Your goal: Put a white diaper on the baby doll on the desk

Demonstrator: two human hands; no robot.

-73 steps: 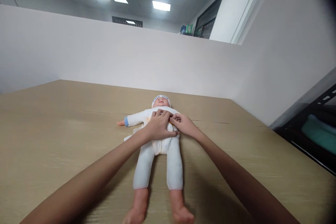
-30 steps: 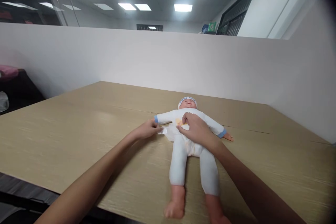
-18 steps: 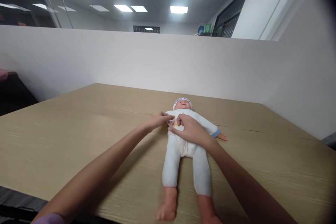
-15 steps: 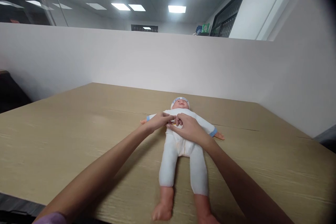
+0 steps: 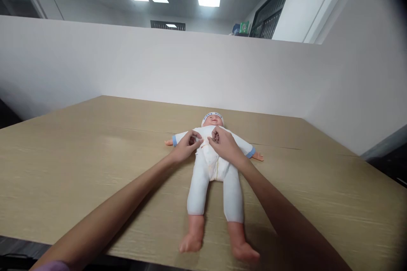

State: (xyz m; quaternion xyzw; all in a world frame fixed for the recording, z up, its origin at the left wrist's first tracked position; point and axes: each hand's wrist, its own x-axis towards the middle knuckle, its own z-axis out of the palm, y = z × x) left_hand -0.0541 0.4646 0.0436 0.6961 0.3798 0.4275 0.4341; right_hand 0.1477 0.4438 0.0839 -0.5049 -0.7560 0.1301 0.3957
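A baby doll (image 5: 200,192) in a white suit with blue cuffs and a printed white headband lies on its back, feet toward me. Around its hips is a white diaper (image 5: 216,168) with thin yellowish lines down the front. My left hand (image 5: 188,145) is at the diaper's top edge on the left, thumb and fingers pinched on it. Close by on the right, my right hand (image 5: 224,143) has its fingers curled and the thumb tip at the same edge. Only a small gap separates the two hands over the doll's belly. The exact fold under the fingertips is too small to make out.
The doll rests on a wide tan tabletop (image 5: 95,169) with a seam running across it. Behind the table stands a low white wall (image 5: 159,67), with ceiling lights and a green package (image 5: 244,27) beyond. A dark object (image 5: 388,156) is off the right edge.
My hands have drawn slightly apart at the diaper's top edge, showing more of its front. The whole view has shifted, so the doll sits a little higher and further left.
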